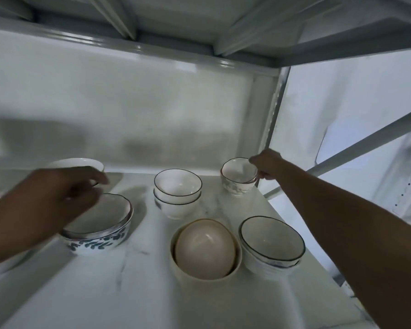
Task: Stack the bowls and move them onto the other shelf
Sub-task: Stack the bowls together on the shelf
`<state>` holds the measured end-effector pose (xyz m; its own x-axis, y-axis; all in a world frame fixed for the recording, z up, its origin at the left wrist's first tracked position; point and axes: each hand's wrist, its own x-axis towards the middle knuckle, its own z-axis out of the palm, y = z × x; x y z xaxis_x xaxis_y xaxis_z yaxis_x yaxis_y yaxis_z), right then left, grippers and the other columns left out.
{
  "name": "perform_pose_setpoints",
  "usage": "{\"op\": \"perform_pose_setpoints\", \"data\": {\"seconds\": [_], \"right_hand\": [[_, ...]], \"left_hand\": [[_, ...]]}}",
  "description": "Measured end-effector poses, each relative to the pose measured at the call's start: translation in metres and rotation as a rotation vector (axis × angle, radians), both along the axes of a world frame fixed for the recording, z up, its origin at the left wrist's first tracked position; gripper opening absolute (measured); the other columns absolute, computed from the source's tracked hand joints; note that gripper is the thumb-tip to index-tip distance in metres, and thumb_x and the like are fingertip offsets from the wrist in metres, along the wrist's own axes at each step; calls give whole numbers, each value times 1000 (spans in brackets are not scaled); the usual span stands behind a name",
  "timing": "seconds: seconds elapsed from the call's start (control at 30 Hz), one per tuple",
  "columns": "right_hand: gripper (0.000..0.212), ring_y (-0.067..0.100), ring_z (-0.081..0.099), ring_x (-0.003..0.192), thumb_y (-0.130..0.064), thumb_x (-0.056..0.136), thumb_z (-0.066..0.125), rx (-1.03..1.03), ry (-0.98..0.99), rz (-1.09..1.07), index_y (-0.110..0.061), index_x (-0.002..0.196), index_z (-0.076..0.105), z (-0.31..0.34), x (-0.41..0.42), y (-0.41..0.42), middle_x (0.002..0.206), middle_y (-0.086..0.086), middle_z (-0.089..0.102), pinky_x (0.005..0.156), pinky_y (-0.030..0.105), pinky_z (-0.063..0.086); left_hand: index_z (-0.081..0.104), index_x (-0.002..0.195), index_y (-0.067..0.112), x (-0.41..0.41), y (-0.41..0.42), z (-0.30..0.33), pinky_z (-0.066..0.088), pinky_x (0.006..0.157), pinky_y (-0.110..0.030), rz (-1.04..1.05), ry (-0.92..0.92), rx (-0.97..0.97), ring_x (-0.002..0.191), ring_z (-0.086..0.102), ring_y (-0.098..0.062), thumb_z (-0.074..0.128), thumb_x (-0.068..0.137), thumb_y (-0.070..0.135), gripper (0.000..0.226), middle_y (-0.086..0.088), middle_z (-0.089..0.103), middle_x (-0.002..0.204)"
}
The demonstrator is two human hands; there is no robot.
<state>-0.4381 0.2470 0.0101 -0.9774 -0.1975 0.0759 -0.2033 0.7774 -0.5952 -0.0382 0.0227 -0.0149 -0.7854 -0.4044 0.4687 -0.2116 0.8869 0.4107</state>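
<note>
I see five groups of bowls on the marble-patterned shelf (133,281).

Right hand (267,166): it reaches to the far right corner and grips the rim of the floral stack (237,178). The fingers curl over the right edge of the top bowl. The stack sits on the shelf, just beside the right post (277,108).

Left hand (64,193): it is blurred and hovers over the far left edge of the leaf-pattern stack (100,224). The fingers are loosely curled and slightly spread. I cannot tell whether they touch that stack's rim or hold anything. A white bowl (77,163) lies just beyond the left hand, partly hidden by it.

Other bowls:
- Black-rimmed stack (177,193), far centre, between the two hands, untouched.
- Cream stack (205,250), near centre, with its inner bowl tilted.
- Wide black-rimmed stack (271,243), near right, just beside the cream stack.

An upper shelf (176,20) runs overhead.
</note>
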Motion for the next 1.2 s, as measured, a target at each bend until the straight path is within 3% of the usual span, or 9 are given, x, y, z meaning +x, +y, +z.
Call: {"op": "perform_pose_setpoints", "data": {"seconds": [0.13, 0.27, 0.4, 0.6, 0.77, 0.83, 0.97, 1.1, 1.2], "right_hand": [[19, 22, 54, 37, -13, 83, 54, 7, -22, 28, -4, 69, 61, -28, -17, 1, 42, 8, 59, 35, 19, 41], [15, 29, 61, 53, -1, 79, 53, 6, 7, 54, 2, 81, 67, -36, -30, -1, 69, 17, 67, 46, 26, 47], [16, 30, 62, 62, 3, 78, 54, 40, 46, 93, 3, 88, 67, -38, -40, -1, 81, 19, 67, 50, 25, 46], [15, 11, 46, 21, 2, 81, 57, 130, 30, 102, -3, 67, 61, -31, -46, 3, 32, 0, 54, 28, 11, 31], [10, 21, 57, 53, 2, 84, 58, 47, -66, 188, -3, 75, 61, -29, -48, 6, 78, 16, 63, 60, 25, 45], [13, 23, 49, 57, 5, 86, 55, 10, -129, 205, -2, 76, 59, -32, -50, 7, 85, 20, 60, 58, 26, 39], [10, 17, 42, 50, 8, 85, 56, -119, -187, 163, 1, 80, 61, -42, -55, 9, 79, 21, 62, 52, 23, 35], [12, 14, 42, 44, -2, 86, 66, -46, -193, 166, -2, 75, 62, -48, -56, 11, 59, 10, 57, 38, 17, 34], [15, 17, 44, 44, -9, 86, 69, 4, -111, 169, -2, 73, 64, -52, -50, 11, 55, 9, 57, 41, 21, 35]], "left_hand": [[64, 92, 38, -52, 62, -12, 51, 54, -28, -162, -72, 123, 48, 61, -9, 60, 89, 37, 6, -5, 66, 64], [63, 87, 34, -75, 87, -31, 54, 58, -34, -131, -144, 299, 52, 63, -18, 55, 91, 38, 10, -2, 67, 67], [65, 84, 29, -83, 98, -52, 45, 46, -25, -116, -231, 497, 45, 60, -13, 55, 94, 29, 15, 0, 64, 57], [68, 91, 18, -85, 104, -64, 49, 37, -27, -122, -246, 726, 41, 64, -21, 57, 95, 27, 15, -4, 63, 63], [72, 91, 32, -83, 104, -65, 56, 45, -33, -131, -248, 865, 50, 69, -31, 59, 94, 35, 14, -14, 71, 77], [72, 96, 35, -84, 103, -67, 57, 47, -34, -140, -269, 913, 54, 70, -31, 59, 94, 35, 13, -14, 73, 80], [68, 107, 26, -85, 100, -67, 54, 46, -30, -141, -334, 940, 56, 71, -26, 59, 94, 33, 17, -12, 74, 75], [65, 111, 28, -85, 102, -67, 54, 46, -29, -154, -355, 963, 60, 72, -27, 55, 96, 32, 19, -14, 75, 77], [62, 111, 31, -83, 107, -70, 52, 43, -28, -162, -322, 1002, 66, 74, -34, 50, 98, 27, 18, -15, 74, 77]]}}
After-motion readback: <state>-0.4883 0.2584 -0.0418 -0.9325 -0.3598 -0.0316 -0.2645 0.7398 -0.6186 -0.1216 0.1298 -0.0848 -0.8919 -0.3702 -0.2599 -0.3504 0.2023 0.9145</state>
